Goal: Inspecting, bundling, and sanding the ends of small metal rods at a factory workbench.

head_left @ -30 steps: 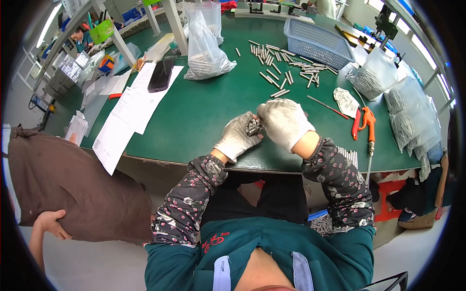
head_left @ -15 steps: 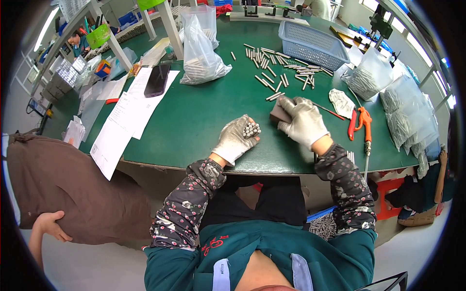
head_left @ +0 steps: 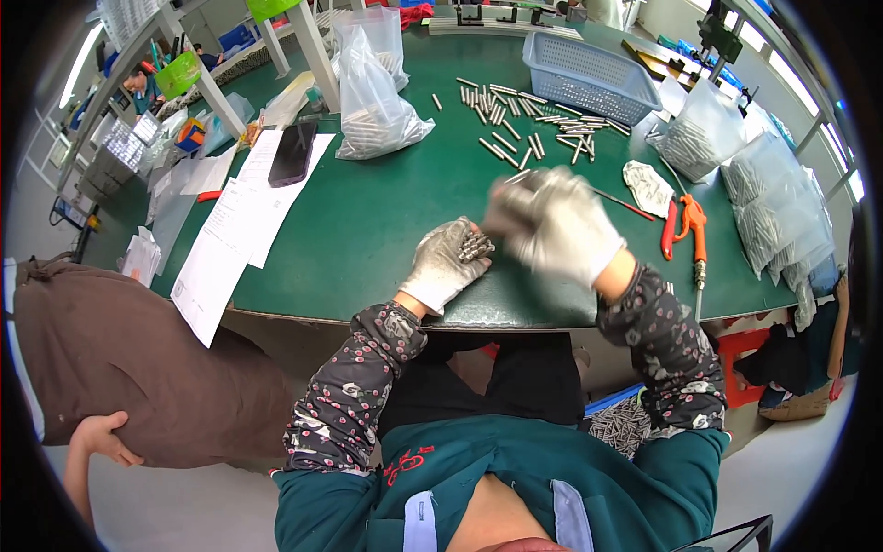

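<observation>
My left hand [head_left: 443, 269], in a grey-white glove, rests on the green table [head_left: 368, 230] near its front edge and is closed around a bundle of short metal pins [head_left: 475, 247]. Just to its right and a little above the table is my right hand [head_left: 554, 223], gloved and blurred by motion with its fingers curled. Whether it holds any pins cannot be made out. Many loose metal pins [head_left: 533, 124] lie scattered on the table farther back.
A blue basket [head_left: 589, 74] stands at the back, clear bags of pins [head_left: 368, 101] at back left. A dark phone [head_left: 292, 155] lies on papers [head_left: 230, 230]. Orange-handled pliers [head_left: 692, 221], a crumpled white glove [head_left: 648, 186] and more bags [head_left: 773, 207] are right. A person in brown [head_left: 120, 368] stands left.
My right hand left the left hand, reached out to the right over the table, and now swings back toward the bundle. The left hand stays put.
</observation>
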`<state>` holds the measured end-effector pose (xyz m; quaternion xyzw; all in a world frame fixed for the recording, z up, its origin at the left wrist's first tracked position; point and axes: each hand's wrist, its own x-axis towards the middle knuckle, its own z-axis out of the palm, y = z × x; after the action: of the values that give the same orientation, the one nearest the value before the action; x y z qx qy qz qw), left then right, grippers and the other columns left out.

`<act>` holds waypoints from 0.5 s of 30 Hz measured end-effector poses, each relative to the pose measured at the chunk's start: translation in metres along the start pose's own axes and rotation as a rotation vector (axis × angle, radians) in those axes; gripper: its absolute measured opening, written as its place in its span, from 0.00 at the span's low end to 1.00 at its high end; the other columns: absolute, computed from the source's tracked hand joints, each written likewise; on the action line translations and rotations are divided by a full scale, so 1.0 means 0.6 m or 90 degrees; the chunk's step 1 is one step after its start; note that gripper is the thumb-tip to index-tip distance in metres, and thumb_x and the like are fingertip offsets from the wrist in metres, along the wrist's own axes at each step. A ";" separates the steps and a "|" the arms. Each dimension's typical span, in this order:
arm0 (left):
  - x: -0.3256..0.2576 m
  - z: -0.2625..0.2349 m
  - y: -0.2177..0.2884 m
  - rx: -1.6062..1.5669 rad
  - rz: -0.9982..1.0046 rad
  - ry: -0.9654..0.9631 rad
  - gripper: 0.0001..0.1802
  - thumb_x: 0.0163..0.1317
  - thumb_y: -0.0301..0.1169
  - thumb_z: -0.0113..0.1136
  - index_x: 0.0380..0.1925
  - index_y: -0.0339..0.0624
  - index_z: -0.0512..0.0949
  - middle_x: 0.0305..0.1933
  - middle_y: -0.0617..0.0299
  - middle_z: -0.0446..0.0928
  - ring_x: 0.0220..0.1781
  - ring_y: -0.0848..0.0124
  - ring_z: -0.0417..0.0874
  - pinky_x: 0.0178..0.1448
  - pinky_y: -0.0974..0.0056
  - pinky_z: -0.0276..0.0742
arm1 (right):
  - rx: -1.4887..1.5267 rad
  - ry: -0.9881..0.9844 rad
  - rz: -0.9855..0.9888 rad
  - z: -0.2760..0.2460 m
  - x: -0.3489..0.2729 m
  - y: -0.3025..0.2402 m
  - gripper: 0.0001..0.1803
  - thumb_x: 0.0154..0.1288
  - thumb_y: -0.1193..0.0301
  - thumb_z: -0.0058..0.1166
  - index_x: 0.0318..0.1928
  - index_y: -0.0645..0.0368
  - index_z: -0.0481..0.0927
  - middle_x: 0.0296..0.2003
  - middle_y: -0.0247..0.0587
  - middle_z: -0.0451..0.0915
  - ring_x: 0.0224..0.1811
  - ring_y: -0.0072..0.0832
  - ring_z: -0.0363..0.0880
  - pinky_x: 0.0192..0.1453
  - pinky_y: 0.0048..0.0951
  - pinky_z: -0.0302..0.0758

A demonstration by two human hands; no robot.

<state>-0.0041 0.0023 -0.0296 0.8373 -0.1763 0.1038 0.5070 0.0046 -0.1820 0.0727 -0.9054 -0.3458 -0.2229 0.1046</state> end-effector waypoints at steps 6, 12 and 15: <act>-0.003 0.011 -0.018 -0.118 -0.031 -0.015 0.18 0.40 0.28 0.67 0.31 0.41 0.70 0.30 0.59 0.75 0.33 0.64 0.78 0.40 0.65 0.74 | 0.164 0.030 -0.130 -0.002 -0.005 -0.024 0.10 0.50 0.63 0.52 0.27 0.55 0.75 0.24 0.45 0.73 0.29 0.41 0.73 0.34 0.42 0.68; 0.002 0.001 -0.009 0.003 -0.017 -0.033 0.18 0.40 0.29 0.67 0.32 0.42 0.70 0.31 0.59 0.75 0.34 0.64 0.78 0.41 0.64 0.74 | 0.116 0.031 -0.002 -0.013 0.004 -0.007 0.15 0.48 0.61 0.54 0.36 0.54 0.76 0.28 0.48 0.73 0.33 0.43 0.73 0.37 0.41 0.70; -0.007 -0.002 0.000 -0.078 -0.043 -0.040 0.18 0.40 0.30 0.67 0.32 0.42 0.70 0.31 0.58 0.75 0.35 0.64 0.78 0.41 0.63 0.74 | 0.183 -0.008 -0.032 0.004 -0.016 -0.020 0.20 0.47 0.60 0.55 0.42 0.53 0.76 0.29 0.47 0.73 0.35 0.44 0.73 0.40 0.40 0.71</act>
<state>-0.0080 0.0042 -0.0306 0.8128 -0.1699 0.0496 0.5549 -0.0091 -0.1775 0.0663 -0.8734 -0.3975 -0.1680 0.2257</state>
